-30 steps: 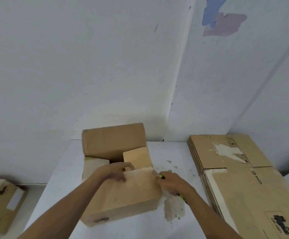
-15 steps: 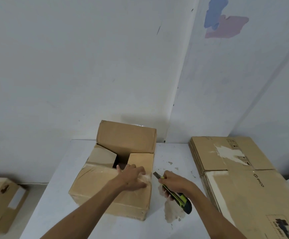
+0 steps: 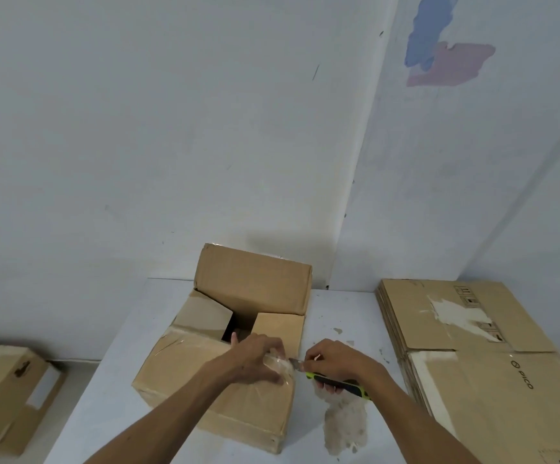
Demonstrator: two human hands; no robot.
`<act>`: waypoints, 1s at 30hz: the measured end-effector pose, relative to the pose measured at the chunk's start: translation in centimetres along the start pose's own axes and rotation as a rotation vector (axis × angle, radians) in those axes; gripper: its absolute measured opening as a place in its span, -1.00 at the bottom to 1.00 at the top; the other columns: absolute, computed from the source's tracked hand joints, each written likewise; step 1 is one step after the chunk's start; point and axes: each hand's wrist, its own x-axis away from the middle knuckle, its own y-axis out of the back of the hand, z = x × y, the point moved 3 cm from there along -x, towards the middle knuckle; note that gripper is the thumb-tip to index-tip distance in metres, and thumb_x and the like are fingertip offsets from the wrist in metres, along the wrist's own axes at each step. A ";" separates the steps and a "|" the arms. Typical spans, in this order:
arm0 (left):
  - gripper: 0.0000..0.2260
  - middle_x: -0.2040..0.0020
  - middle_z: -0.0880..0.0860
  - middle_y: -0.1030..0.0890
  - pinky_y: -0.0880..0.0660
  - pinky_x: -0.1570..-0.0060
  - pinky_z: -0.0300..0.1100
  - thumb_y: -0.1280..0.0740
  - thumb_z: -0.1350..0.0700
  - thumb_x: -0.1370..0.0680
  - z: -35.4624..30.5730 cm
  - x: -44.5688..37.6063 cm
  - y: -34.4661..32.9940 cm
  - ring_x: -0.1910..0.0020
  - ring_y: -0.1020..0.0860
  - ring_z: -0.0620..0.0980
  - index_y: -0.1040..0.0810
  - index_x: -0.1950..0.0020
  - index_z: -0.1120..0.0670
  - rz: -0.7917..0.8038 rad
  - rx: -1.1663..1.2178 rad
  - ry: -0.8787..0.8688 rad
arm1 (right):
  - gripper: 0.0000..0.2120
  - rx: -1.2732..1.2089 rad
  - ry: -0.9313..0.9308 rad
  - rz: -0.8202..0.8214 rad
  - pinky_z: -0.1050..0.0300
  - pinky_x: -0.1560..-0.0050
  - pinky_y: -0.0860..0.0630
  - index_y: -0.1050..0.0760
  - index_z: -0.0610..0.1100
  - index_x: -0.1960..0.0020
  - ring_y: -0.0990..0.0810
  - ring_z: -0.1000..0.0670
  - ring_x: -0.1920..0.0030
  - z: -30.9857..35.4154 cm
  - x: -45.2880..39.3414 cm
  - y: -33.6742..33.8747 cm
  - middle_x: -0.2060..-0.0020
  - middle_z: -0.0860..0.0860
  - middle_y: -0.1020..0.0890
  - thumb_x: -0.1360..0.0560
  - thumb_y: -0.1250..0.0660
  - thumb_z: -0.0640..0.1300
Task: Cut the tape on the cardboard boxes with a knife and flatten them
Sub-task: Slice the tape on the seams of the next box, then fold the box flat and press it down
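Observation:
A brown cardboard box (image 3: 211,393) stands on the white table (image 3: 111,390), its far flap raised and two inner flaps partly folded in. My left hand (image 3: 258,358) presses on the near flap by the box's right edge, fingers spread over a strip of clear tape (image 3: 280,365). My right hand (image 3: 335,365) grips a yellow-green and black utility knife (image 3: 338,383). The blade tip points left and touches the taped right edge of the box next to my left fingers.
A stack of flattened cardboard boxes (image 3: 479,363) fills the table's right side. Another brown box (image 3: 7,396) sits on the floor at the lower left. A worn patch (image 3: 345,423) marks the table beside the box. White walls meet in a corner behind.
The box was turned and set down flat. My left hand settled on its near flap. My right hand brought the knife leftward until the blade reached the box's taped edge.

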 end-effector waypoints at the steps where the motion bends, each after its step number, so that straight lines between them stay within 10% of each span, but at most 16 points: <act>1: -0.65 -0.13 -0.14 -0.46 0.02 -0.53 0.29 -0.48 -0.14 -0.52 0.1 0.0 0.2 -0.25 -0.39 -0.04 -0.50 -0.23 -0.12 -0.017 0.011 -0.003 | -0.81 0.018 0.002 0.057 0.17 0.32 -0.57 -0.62 -0.01 0.09 -0.60 0.02 0.40 0.2 -0.1 -0.1 0.24 -0.08 -0.69 -0.64 -0.34 0.03; 12: -0.76 0.13 -0.16 -0.55 -0.51 -0.10 0.01 -0.53 -0.14 -0.41 0.6 -1.9 3.4 0.13 -0.51 -0.14 -0.53 0.03 -0.23 -0.125 0.096 -0.056 | -0.63 -0.231 -0.014 0.130 0.13 0.32 -0.55 -0.54 -0.20 -0.03 -0.59 -0.02 0.35 -1.7 -0.3 0.2 0.22 -0.12 -0.66 -0.65 -0.29 0.14; 22: -0.78 0.06 -0.12 -0.52 -0.48 0.09 -0.14 -0.49 -0.01 -0.53 -2.8 1.3 3.5 0.11 -0.49 -0.14 -0.52 -0.07 -0.03 -0.709 -0.114 -0.244 | -0.84 -0.334 -0.197 -0.074 0.07 0.15 -0.49 -0.38 -0.16 -0.08 -0.53 -0.02 0.14 -8.4 -2.7 -5.3 0.10 -0.07 -0.49 -0.53 -0.30 -0.25; 30: -0.72 -0.03 -0.17 -0.55 -0.58 -0.04 -0.12 -0.50 -0.18 -0.49 -3.2 5.0 1.7 0.02 -0.53 -0.17 -0.57 -0.10 -0.12 -0.115 -0.014 -0.091 | -0.72 -0.422 -0.355 -0.394 0.06 0.17 -0.56 -0.40 -0.18 -0.19 -0.59 -0.04 0.11 -12.4 -4.1 -11.0 0.06 -0.07 -0.60 -0.52 -0.34 -0.33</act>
